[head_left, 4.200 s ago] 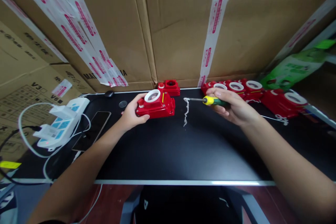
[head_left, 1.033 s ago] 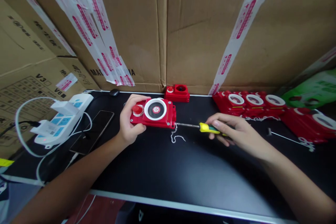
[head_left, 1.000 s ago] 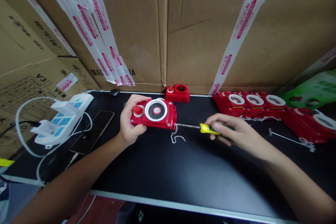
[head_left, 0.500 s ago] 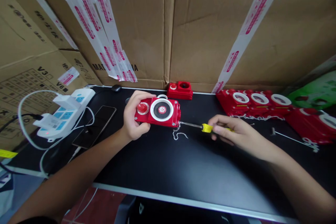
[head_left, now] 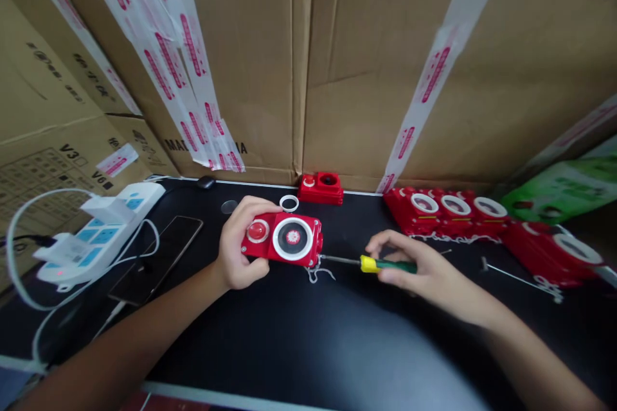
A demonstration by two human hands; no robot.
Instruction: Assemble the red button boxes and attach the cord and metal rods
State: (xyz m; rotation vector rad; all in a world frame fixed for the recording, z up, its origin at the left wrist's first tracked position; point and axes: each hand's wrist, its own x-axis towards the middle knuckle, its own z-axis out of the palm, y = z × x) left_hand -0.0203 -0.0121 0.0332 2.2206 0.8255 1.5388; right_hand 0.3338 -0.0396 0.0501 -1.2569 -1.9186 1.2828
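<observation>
My left hand [head_left: 237, 249] grips the left end of a red plastic unit [head_left: 284, 239] with a red button and a white-ringed round dial, held a little above the black table [head_left: 308, 334]. My right hand [head_left: 419, 270] pinches a screwdriver [head_left: 373, 263] with a yellow and green handle. Its metal tip points left and meets the unit's right side. A loose white string [head_left: 315, 274] dangles at that spot. A white ring [head_left: 289, 203] lies just behind the unit.
Several more red units [head_left: 453, 212] line the back right. A smaller red part [head_left: 321, 187] sits by the cardboard wall [head_left: 299, 64]. At left lie a phone [head_left: 157, 257] and a white power strip [head_left: 96, 234] with cables. A green pack [head_left: 559, 189] stands far right.
The unit has been turned from lying tilted away to facing up toward me. The screwdriver tip came from free air to the unit's right side. The view has tilted slightly downward.
</observation>
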